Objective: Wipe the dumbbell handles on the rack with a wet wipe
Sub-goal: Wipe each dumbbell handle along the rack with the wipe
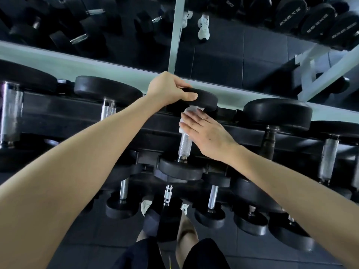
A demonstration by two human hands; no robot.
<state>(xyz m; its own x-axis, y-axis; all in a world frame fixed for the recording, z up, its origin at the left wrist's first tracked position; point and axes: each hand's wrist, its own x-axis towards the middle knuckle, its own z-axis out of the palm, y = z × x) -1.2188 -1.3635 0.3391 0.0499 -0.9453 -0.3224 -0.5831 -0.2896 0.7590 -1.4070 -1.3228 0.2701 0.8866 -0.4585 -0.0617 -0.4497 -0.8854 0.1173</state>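
A black dumbbell lies on the top tier of the rack [58, 113], straight ahead of me. Its knurled steel handle [185, 146] runs from the near head [180, 169] to the far head [206, 100]. My left hand [169, 88] grips the rim of the far head, thumb on its front edge. My right hand [206, 133] has straight fingers pressing a white wet wipe [191, 110] onto the upper part of the handle. The wipe shows above and left of the fingers; the rest is hidden under them.
More dumbbells sit on the same tier left [108, 109] and right [275, 113], with smaller ones on the lower tier [211, 199]. A mirror [223, 45] behind the rack reflects another rack and white shoes. My legs stand on dark floor tiles [97, 239] below.
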